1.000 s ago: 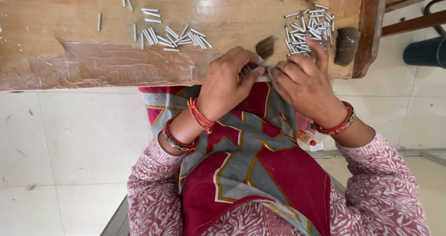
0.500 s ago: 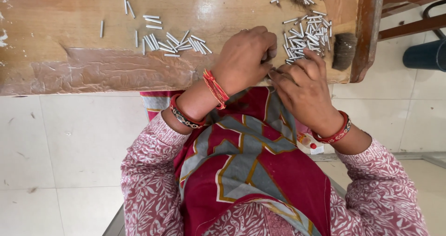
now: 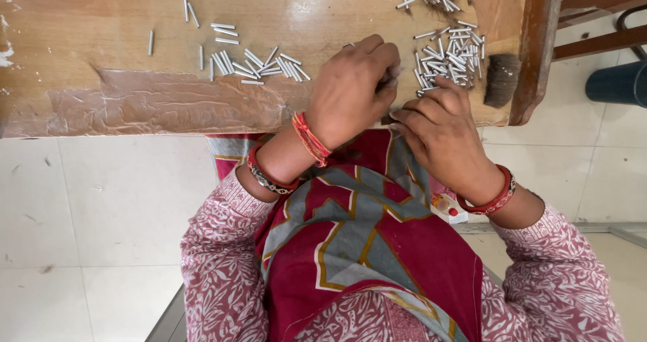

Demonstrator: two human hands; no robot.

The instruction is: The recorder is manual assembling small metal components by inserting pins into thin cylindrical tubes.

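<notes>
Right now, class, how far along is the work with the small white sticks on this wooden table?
Looks done: a small group of white sticks lies left. In hand: left hand and right hand meet at the table edge; anything pinched is hidden. Left: the larger pile.

Both arms are covered by long sleeves (image 3: pixel 222 274) of pink cloth printed all over with a small white leaf pattern. The left hand (image 3: pixel 350 92) has red thread bangles at the wrist, and further up the forearm a red bangle beside a darker, patterned one. The right hand (image 3: pixel 445 136) wears a single red bangle at the wrist. Over the lap lies a maroon garment (image 3: pixel 364 247) with broad grey bands edged in gold.
</notes>
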